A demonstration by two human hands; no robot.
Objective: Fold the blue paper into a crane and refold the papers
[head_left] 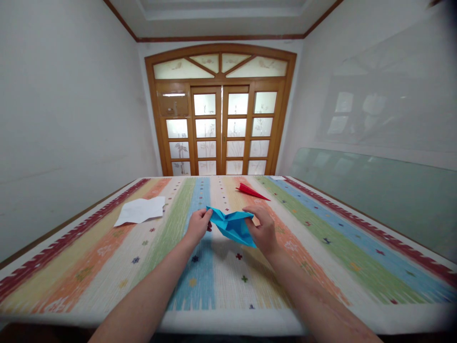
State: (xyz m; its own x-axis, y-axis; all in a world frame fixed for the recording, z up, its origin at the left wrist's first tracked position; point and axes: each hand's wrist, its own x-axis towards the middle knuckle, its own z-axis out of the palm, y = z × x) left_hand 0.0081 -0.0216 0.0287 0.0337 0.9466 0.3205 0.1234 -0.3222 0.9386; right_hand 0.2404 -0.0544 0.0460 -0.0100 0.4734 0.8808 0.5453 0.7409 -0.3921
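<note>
A sheet of blue folded paper [233,226] is held up above the table between both hands, with its creases and layers partly spread. My left hand [199,225] pinches its left corner between thumb and fingers. On the opposite side my right hand [262,228] grips the right end, the thumb in front and the fingers curled over the upper edge. The paper's shadow falls on the cloth below. Farther off, a little to the right, lies a red folded paper piece [252,191] with a long pointed tip.
A creased white sheet [140,211] lies on the left of the striped tablecloth [171,276]. Another small white piece [278,178] is at the far edge. A glass panel [374,195] leans along the right wall, and wooden glazed doors [221,128] stand beyond the table.
</note>
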